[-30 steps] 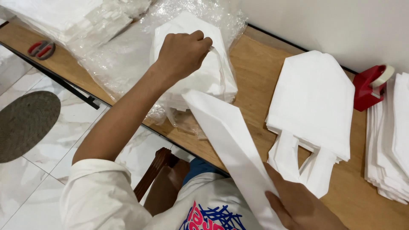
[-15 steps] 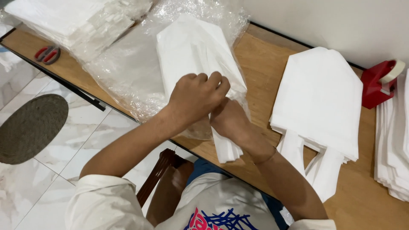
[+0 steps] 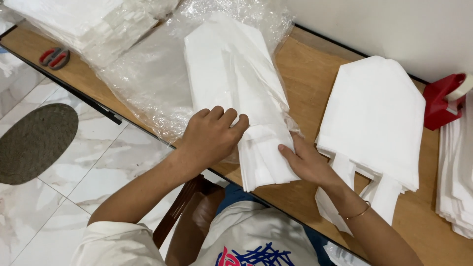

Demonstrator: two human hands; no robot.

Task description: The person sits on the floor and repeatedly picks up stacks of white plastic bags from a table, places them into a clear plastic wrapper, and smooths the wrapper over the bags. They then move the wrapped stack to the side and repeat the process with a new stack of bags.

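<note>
1. Grip: the left hand (image 3: 212, 135) lies palm-down on the folded white bags (image 3: 234, 93), fingers spread flat and pressing, closed on nothing. The right hand (image 3: 308, 160) pinches the near right edge of the same stack, thumb on top; the fingers underneath are hidden.
2. Location: the stack under both hands rests on crinkled clear plastic wrap (image 3: 148, 74) on the wooden table (image 3: 305, 74), its near end overhanging the table edge.
3. Done, by judgement: just right of the right hand lies a finished pile of white bags (image 3: 374, 113), squared up with handles toward the person.
4. Left, by judgement: the gripped stack looks aligned but sits apart from that pile; more white stock (image 3: 84, 19) lies beyond the left hand.
5. Nearby: red scissors (image 3: 54, 56) far left; a red tape dispenser (image 3: 443, 101) far right.
6. Unclear: bag count, and a further white stack (image 3: 458, 172) cut off at the right frame edge.
</note>
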